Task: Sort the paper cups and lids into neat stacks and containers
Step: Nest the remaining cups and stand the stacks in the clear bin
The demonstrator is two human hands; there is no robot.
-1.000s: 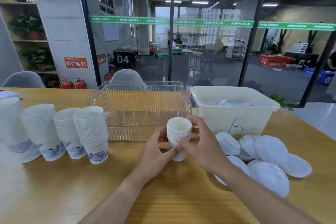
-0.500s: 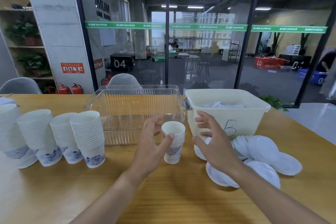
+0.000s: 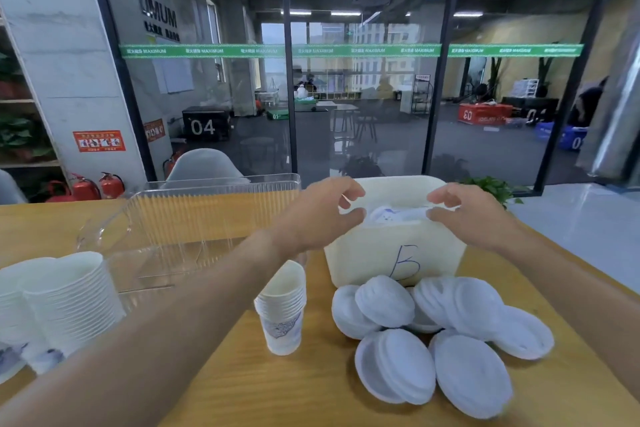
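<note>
Both hands reach over the cream plastic bin marked "B" (image 3: 394, 253). The left hand (image 3: 315, 215) and right hand (image 3: 471, 215) hover with fingers loosely spread and curved, holding nothing, above white cups lying inside the bin (image 3: 394, 215). A short stack of white paper cups (image 3: 282, 312) stands on the wooden worktop (image 3: 242, 385), near scattered white plastic lids (image 3: 433, 340). Taller cup stacks (image 3: 65, 302) stand left, before a clear ribbed container (image 3: 194, 225).

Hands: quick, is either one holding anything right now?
Left hand: open, fingers spread over the white bin, holding nothing.
Right hand: open, also over the bin, holding nothing.
</note>
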